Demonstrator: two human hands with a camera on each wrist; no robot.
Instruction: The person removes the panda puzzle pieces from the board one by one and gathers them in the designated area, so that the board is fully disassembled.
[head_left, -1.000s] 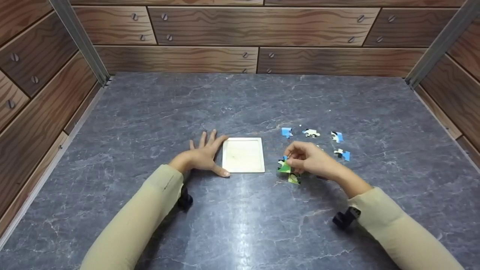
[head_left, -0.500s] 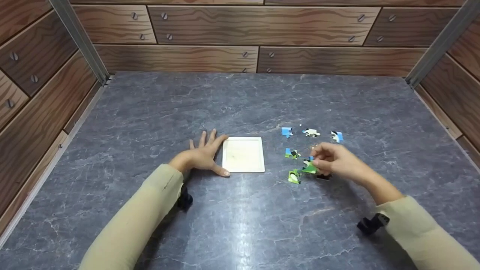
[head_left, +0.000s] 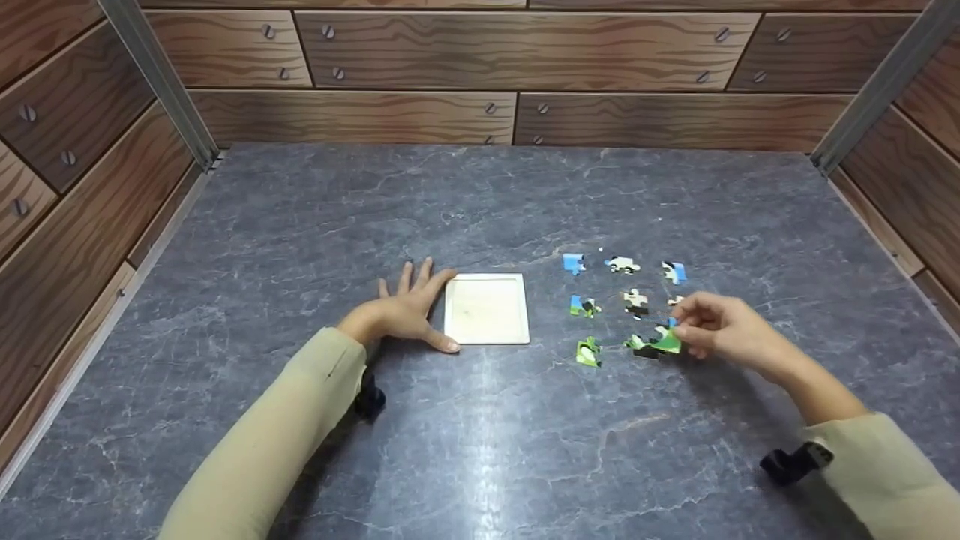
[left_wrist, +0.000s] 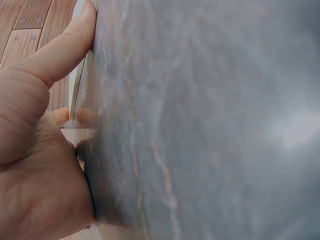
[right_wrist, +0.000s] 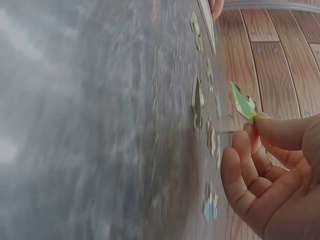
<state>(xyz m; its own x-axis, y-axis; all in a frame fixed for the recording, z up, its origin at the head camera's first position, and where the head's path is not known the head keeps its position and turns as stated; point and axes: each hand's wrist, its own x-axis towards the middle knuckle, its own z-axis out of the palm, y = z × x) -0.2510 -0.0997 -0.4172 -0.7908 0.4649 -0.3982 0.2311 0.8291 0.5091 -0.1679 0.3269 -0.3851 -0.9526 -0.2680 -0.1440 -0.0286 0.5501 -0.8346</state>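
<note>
Pinched between thumb and fingers of my right hand (head_left: 727, 330) is a green jigsaw puzzle piece (head_left: 667, 343). In the right wrist view the green puzzle piece (right_wrist: 241, 103) is raised off the table, tilted. Beneath and beside it lie several other loose pieces, among them a dark-and-green piece (head_left: 643, 349) partly covered by the held one. My left hand (head_left: 405, 311) rests on the table with fingers spread, its thumb and forefinger at the left side of a pale square puzzle tray (head_left: 487, 309). No piece lies in the tray.
Loose pieces sit in rough rows right of the tray: a blue one (head_left: 573, 263), a white-and-black one (head_left: 622, 265), a blue-and-white one (head_left: 674, 272) and a green one (head_left: 588, 352). Wood-patterned panels (head_left: 517, 52) wall the grey table's back and sides.
My right hand has moved to the right, carrying the green puzzle piece across the lower row and uncovering pieces behind it. The left hand and the tray have stayed put.
</note>
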